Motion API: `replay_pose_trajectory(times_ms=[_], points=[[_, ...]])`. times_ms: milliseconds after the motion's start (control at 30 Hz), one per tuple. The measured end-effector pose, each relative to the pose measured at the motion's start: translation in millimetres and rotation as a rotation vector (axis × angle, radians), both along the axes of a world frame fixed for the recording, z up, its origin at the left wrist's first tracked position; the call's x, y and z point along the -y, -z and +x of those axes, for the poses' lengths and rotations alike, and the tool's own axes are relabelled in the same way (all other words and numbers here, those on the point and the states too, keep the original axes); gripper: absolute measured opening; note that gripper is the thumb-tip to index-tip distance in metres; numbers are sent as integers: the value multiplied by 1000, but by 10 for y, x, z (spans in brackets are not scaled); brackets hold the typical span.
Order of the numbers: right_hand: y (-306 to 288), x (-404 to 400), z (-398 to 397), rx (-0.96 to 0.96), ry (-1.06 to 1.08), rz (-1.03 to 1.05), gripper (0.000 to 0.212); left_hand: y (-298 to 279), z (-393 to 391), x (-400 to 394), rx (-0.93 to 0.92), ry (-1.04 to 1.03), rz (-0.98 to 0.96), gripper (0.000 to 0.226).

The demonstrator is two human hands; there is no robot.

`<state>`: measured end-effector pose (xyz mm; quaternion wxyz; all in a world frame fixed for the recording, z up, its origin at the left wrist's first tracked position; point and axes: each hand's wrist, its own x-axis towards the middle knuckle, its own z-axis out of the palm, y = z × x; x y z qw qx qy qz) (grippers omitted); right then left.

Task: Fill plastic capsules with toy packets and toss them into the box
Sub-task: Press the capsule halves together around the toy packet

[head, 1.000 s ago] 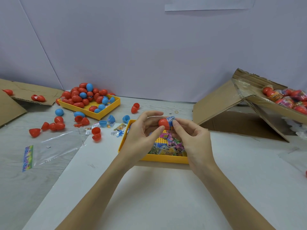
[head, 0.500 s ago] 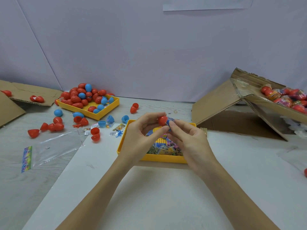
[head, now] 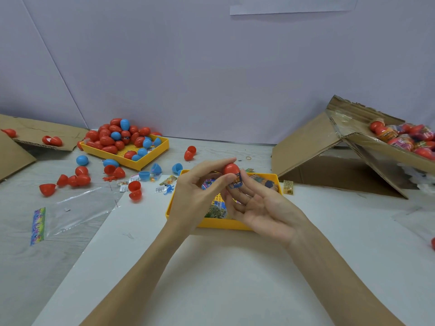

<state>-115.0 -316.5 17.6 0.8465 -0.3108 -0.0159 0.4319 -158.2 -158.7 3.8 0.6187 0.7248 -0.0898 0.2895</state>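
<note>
A red capsule (head: pixel 231 168) with a blue printed packet (head: pixel 236 183) is held above a yellow tray (head: pixel 275 178).

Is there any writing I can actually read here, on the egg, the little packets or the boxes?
Nothing reads with certainty.
Blue label on the red capsule in the left hand: bold letters, too blurred to read.
Packets in the near yellow tray: print too small.
Gold packet beside that tray: print too small.
Wrapped capsules in the cardboard box: labels blurred.
Rainbow strip on the clear bag: only a pattern shows.
</note>
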Motion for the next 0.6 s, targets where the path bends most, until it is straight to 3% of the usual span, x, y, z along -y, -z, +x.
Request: replay_pose_trajectory(times_ms=[167,333,433,600], points=[[-10,-6,-29,20,23,-12,18,54,17,59,-11,5,-103,18],[-42,-28,-31,34,112,-81,39,61,6,103,-36,21,-56,26],[-24,-11,-2,96,153,-168,37,48,9,96,-78,55,-16,26],[3,31,19,108,54,-37,27,-8,-4,45,-136,74,-247,25]])
